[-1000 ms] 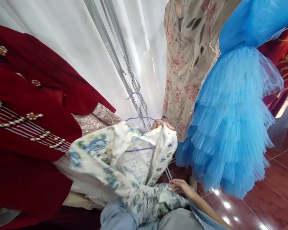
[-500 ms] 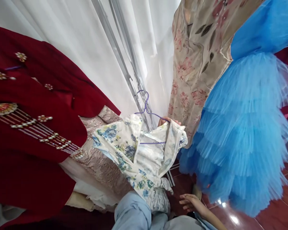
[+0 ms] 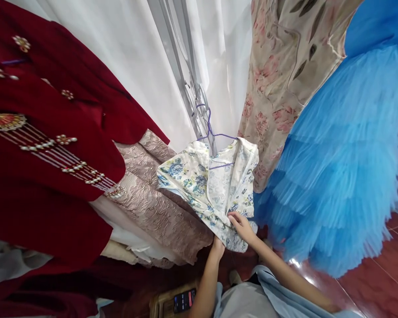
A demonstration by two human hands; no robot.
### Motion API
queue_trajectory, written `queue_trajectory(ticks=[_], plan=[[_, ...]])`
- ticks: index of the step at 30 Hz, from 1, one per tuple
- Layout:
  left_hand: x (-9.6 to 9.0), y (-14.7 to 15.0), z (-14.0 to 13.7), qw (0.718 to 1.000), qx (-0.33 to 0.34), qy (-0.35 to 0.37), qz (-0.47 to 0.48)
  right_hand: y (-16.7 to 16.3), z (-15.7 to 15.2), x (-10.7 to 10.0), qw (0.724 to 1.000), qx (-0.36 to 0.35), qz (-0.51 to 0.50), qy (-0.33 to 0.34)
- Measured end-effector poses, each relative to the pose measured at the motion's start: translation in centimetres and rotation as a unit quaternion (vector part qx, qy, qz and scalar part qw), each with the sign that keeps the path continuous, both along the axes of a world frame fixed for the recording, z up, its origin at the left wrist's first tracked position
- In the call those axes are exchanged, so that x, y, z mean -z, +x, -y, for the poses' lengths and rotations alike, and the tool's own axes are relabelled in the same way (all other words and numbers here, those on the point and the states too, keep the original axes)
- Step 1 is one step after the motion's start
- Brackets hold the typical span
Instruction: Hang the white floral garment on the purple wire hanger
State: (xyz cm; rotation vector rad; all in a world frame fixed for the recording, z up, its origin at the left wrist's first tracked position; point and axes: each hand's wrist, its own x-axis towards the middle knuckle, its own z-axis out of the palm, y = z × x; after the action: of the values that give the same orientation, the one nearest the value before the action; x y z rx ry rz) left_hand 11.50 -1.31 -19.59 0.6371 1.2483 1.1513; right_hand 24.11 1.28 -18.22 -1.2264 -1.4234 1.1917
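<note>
A white wrap-front garment with blue and green flowers (image 3: 192,174) hangs in front of me on a purple wire hanger (image 3: 209,120). The hanger's hook is up against the grey metal rack (image 3: 185,57). My right hand (image 3: 241,225) pinches the fabric at the bottom of the V neckline, fingers closed. Lower down, my left hand (image 3: 219,247) is at the garment's underside; its fingers are hidden by the cloth. The garment's lower part looks gathered and foreshortened from above.
On the left hang a dark red beaded garment (image 3: 69,79) and a pinkish textured one (image 3: 166,212). At the right are a beige floral dress (image 3: 268,101) and a blue tiered tulle dress (image 3: 328,168). A phone (image 3: 185,301) lies on a wooden surface (image 3: 161,304) below.
My left hand has left the garment's shoulder and moved down to its underside. My right hand, earlier open and apart, has come up onto the front. The garment now hangs higher and straighter.
</note>
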Motion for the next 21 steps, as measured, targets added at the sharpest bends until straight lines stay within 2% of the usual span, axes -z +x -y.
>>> queue_trajectory(ticks=[3, 5, 8, 11, 14, 17, 21], plan=[[2.8, -1.0, 0.9, 0.994, -0.053, -0.003, 0.094, -1.8, 0.2, 0.6, 0.998, -0.035, 0.008, -0.044], [3.5, -1.6, 1.0, 0.994, -0.069, -0.007, 0.087, -2.6, 0.3, 0.9, 0.997, -0.041, 0.03, -0.061], [3.1, -2.0, 0.6, 0.997, -0.066, -0.004, 0.026, -2.9, 0.0, 0.6, 0.994, -0.029, 0.097, -0.052], [2.1, -2.1, 0.4, 0.999, -0.027, 0.028, -0.029, -2.6, -0.8, -0.4, 0.988, -0.027, 0.145, -0.039], [1.5, -1.9, 0.6, 0.998, 0.019, 0.029, -0.057, -2.1, -1.0, -1.0, 0.984, -0.054, 0.147, -0.089], [1.7, -1.6, 0.9, 0.998, 0.033, 0.013, -0.057, -1.8, -0.6, -0.8, 0.978, -0.06, 0.164, -0.117], [3.0, -0.9, 0.9, 1.0, -0.005, -0.011, -0.019, -1.5, 0.3, 0.0, 0.974, 0.013, 0.219, -0.061]])
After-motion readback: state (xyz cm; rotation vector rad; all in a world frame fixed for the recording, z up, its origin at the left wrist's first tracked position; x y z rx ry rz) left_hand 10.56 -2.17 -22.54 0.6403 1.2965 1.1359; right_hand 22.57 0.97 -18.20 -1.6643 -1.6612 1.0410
